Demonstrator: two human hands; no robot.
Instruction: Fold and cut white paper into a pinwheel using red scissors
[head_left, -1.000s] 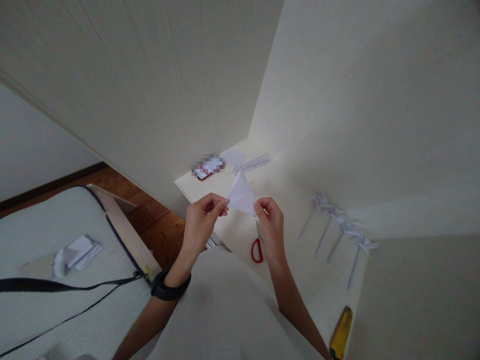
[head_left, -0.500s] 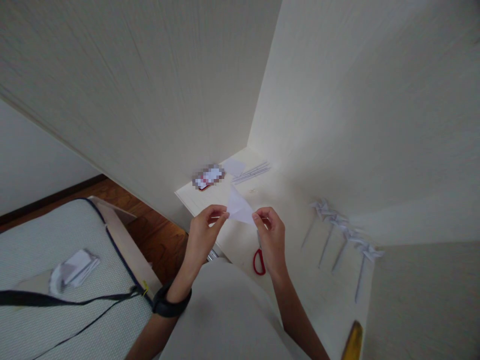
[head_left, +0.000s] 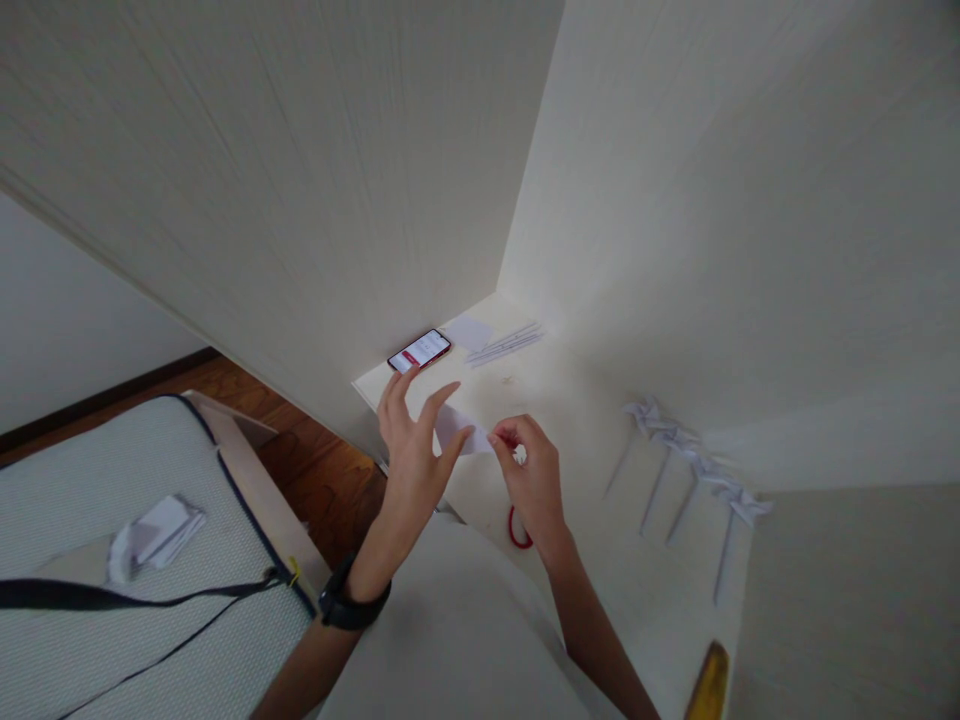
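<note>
A small white folded paper [head_left: 456, 432] is held just above the worktop [head_left: 570, 420], on the near side of the phone [head_left: 419, 350], its long axis running from hand to hand. The right hand [head_left: 529, 475] pinches its right end. The left hand [head_left: 412, 445] has its fingers spread, thumb touching the paper.

I am pinching a folded white paper [head_left: 459, 432] in my right hand [head_left: 529, 478], my left hand [head_left: 414, 452] spreading flat against it. Beyond the paper a phone [head_left: 420, 350] is lying; red scissors [head_left: 516, 530] are peeking out beneath my right hand.
</note>
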